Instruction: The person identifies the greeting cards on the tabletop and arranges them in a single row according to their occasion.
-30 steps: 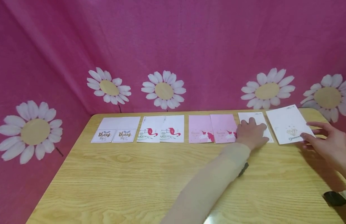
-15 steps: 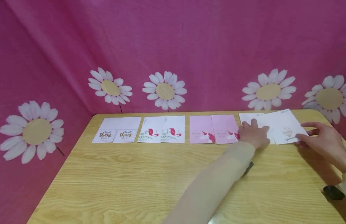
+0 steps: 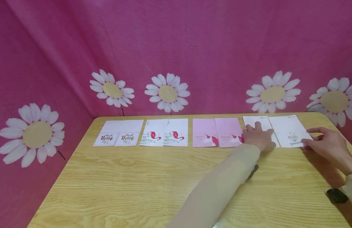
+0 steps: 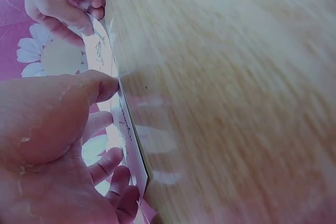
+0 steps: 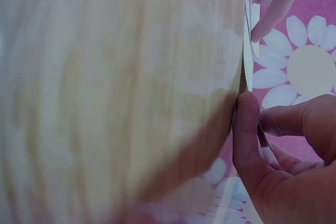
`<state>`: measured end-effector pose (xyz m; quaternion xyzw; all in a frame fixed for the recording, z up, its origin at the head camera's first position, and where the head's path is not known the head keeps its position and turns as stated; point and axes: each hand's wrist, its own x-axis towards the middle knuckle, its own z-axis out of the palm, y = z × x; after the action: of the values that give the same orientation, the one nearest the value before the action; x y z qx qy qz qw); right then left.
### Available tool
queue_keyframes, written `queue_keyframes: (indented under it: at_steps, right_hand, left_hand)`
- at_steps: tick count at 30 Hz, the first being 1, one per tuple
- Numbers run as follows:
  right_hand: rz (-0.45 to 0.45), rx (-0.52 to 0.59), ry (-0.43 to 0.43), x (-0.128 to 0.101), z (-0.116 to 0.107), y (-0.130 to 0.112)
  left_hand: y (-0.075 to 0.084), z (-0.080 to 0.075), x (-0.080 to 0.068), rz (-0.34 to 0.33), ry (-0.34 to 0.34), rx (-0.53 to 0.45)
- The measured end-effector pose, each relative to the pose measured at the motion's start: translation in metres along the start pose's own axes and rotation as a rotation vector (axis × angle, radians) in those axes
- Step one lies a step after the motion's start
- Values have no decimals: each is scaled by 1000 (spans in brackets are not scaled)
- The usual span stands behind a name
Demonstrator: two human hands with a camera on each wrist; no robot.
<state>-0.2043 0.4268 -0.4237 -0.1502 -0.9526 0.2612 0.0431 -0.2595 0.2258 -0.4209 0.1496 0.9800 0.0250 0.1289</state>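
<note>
Two white cards with a diamond print lie side by side at the right end of a row on the table. My left hand (image 3: 258,136) rests on the left diamond card (image 3: 249,121) with its fingers spread, covering much of it. The right diamond card (image 3: 287,128) is pinched at its right edge between thumb and fingers of my right hand (image 3: 331,146). Its left edge lies right along the other card. In the left wrist view, the thumb of the left hand (image 4: 58,135) touches the cards' near edge.
Further left in the row lie two pink unicorn cards (image 3: 203,129), two white flamingo cards (image 3: 176,129) and two thank-you cards (image 3: 127,129). The wooden table (image 3: 130,183) ends behind them at a magenta curtain (image 3: 207,57) printed with daisies.
The right diamond card has come down and left, turning straighter, from tilted and apart to level beside the left one. The right hand moved with it; the left hand stayed on its card.
</note>
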Motion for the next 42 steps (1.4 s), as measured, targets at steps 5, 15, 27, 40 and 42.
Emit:
queue_keyframes:
  at_steps: [5, 15, 27, 40, 42]
  right_hand:
    - [9, 14, -19, 2, 1, 2]
    - [-17, -36, -79, 4, -2, -2]
    - [-250, -198, -139, 7, -3, -4]
    - [-453, -372, -251, 9, 1, -9]
    - [-448, -378, -263, 9, 1, -9]
  left_hand:
    - [-5, -13, -19, 5, 9, -14]
    - [-2, -10, -10, -15, -15, 3]
    - [-1, -17, -18, -33, -25, 35]
    - [-2, -15, -20, -36, 11, 38]
    - [-2, -14, -20, -34, 10, 36]
